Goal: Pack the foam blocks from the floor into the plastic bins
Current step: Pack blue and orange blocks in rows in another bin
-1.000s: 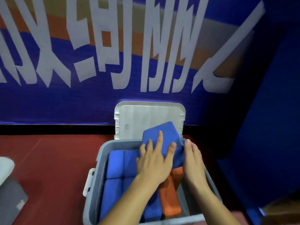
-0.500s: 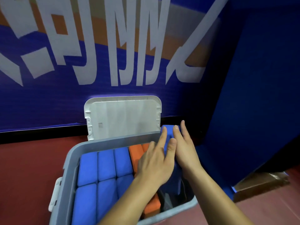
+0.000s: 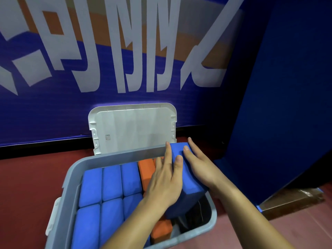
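A grey plastic bin (image 3: 71,184) stands on the red floor, holding several blue foam blocks (image 3: 109,180) on its left and orange blocks (image 3: 146,168) in the middle. One more blue foam block (image 3: 190,184) lies tilted over the bin's right side, its far end at the back rim. My left hand (image 3: 164,184) presses flat on its left face with straight fingers. My right hand (image 3: 199,164) lies flat along its right face. A dark gap shows under the block at the bin's right front.
The bin's white lid (image 3: 133,126) leans upright against the blue banner wall behind. A dark blue padded panel (image 3: 287,105) closes the right side, with a brown box (image 3: 294,200) at its foot. Red floor (image 3: 30,177) lies to the left.
The view has swung left to right across the bin. The tilted blue block moved from the bin's middle back toward its right side, lower, with both hands still flat on it.
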Motion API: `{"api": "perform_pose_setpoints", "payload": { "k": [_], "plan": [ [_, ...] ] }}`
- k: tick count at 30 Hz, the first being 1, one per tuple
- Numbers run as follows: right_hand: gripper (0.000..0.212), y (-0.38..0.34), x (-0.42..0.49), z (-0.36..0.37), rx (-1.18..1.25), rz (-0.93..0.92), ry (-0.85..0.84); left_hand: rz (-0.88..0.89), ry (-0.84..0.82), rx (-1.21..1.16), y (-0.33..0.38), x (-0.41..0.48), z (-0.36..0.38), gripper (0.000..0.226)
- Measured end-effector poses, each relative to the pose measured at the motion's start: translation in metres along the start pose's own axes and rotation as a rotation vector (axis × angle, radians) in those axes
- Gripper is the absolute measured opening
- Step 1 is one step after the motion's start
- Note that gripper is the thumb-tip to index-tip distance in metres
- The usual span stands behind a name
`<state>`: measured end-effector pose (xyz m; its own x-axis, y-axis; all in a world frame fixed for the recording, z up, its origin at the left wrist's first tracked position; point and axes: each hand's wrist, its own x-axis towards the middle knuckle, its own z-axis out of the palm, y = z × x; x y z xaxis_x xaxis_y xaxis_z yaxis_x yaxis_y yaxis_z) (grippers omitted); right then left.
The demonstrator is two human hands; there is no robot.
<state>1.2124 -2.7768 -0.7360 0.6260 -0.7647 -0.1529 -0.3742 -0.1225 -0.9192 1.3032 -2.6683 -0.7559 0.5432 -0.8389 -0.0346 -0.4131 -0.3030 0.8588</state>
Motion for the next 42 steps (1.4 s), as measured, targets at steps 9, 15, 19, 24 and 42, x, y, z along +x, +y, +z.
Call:
{"api": "perform_pose_setpoints", "payload": {
  "k": [9, 15, 19, 24, 42],
  "plan": [
    [0.060, 0.024, -0.002, -0.011, -0.116, 0.052, 0.027, 0.058, -0.006, 0.060, -0.003, 0.002, 0.020, 0.065],
    [0.056, 0.027, -0.008, -0.013, -0.099, 0.050, 0.014, 0.109, -0.011, 0.095, -0.002, -0.003, 0.022, 0.075],
    [0.056, 0.028, -0.013, -0.015, -0.085, 0.044, 0.012, 0.115, -0.013, 0.094, -0.004, -0.003, 0.025, 0.073],
    [0.056, 0.029, -0.020, -0.015, -0.088, 0.052, 0.004, 0.124, -0.023, 0.107, -0.002, -0.010, 0.025, 0.071],
    [0.054, 0.034, -0.023, -0.017, -0.130, 0.058, -0.011, 0.136, -0.050, 0.110, -0.008, -0.014, 0.032, 0.074]
  ]
}}
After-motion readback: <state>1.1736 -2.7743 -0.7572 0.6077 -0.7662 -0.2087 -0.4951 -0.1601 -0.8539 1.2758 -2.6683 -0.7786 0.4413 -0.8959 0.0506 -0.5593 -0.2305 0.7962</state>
